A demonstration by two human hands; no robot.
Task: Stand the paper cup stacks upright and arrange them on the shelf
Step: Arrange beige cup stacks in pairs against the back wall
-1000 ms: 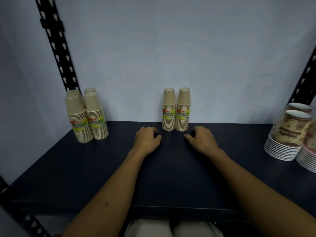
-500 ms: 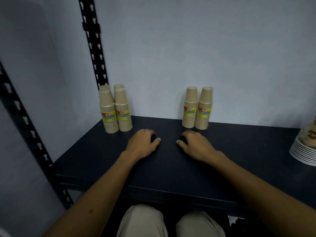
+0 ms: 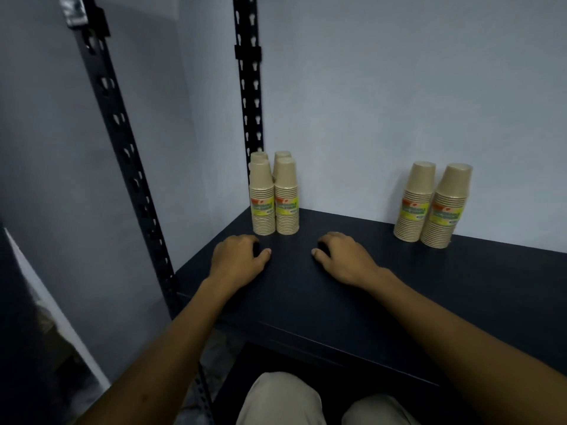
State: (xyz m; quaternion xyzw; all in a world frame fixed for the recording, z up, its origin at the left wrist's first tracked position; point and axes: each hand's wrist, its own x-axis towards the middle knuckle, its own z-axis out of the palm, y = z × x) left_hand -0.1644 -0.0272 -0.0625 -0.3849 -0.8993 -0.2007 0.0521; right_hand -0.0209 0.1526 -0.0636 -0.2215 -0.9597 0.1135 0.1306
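Although your hands are on the shelf [image 3: 399, 302], neither one has hold of anything. Four paper cup stacks stand upright in the back left corner [image 3: 274, 197], rims down, packed two by two against the wall and just beside the rear upright post [image 3: 250, 87]; that placement reads as deliberate, since the wall and corner brace them and leave the front of the shelf free. Two further stacks [image 3: 432, 204] stand side by side against the same wall, well apart to the right; the right one of this pair tilts slightly toward its neighbour and touches it. No stack lies on its side within view, so the standing step appears done here, though the shelf's right end is out of frame. Your left hand [image 3: 239, 259] rests knuckles up near the corner group, its fingers [image 3: 245, 240] loosely curled under and thumb extended. Your right hand [image 3: 343, 259] mirrors it, apart from both groups, fingers likewise curled and holding nothing. Both forearms reach in low from the front edge.
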